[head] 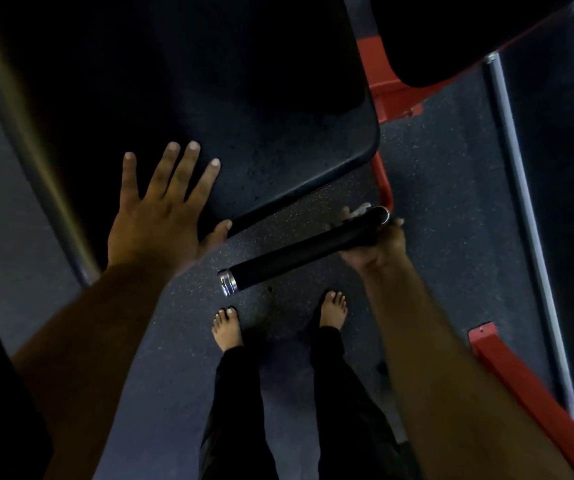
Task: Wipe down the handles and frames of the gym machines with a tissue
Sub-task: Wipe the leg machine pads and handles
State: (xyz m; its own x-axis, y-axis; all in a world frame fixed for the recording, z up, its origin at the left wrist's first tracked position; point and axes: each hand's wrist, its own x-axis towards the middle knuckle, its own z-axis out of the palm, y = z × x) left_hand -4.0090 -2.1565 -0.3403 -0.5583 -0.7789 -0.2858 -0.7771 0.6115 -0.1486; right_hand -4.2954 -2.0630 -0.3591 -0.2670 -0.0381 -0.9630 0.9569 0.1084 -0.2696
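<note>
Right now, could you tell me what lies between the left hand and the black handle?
In the head view, only bare speckled floor separates the left hand, resting on the seat pad, from the handle.

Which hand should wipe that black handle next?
Probably the right hand. It already curls round the far end of the black handle, with a bit of white tissue showing at its fingers. The left hand lies flat and open on the dark seat pad, holding nothing.
</note>
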